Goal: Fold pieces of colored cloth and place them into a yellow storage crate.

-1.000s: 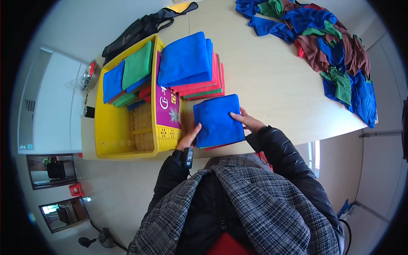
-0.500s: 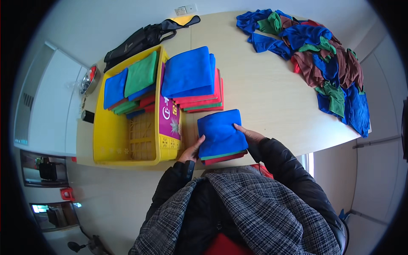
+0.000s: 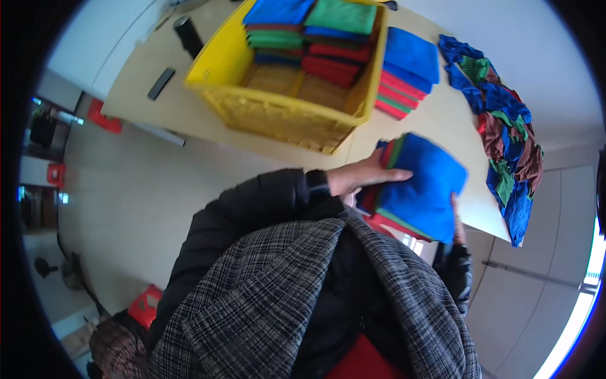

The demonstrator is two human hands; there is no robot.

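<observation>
Between my two hands is a stack of folded cloths (image 3: 424,180), blue on top with green and dark red layers showing at the left edge. It is tilted, raised off the table's front edge. My left hand (image 3: 369,175) grips its left side, thumb over the blue cloth and fingers hidden beneath. My right hand (image 3: 457,218) holds the right side, its fingers mostly hidden by the stack. A yellow crate (image 3: 284,123) stands ahead on the left, with stacks of folded cloths (image 3: 341,18) inside. Against the crate's right side is another folded stack (image 3: 410,60), blue over red and green.
A loose heap of blue, green, brown and red cloths (image 3: 505,132) lies along the table's right side. Left of the crate are a black cylinder (image 3: 187,36) and a dark flat object (image 3: 161,83). Red stools (image 3: 104,117) stand on the floor at left.
The view has swung, so the crate appears higher and the floor at left shows more. The held stack has tilted and been lifted, my left hand now reaching across its left edge.
</observation>
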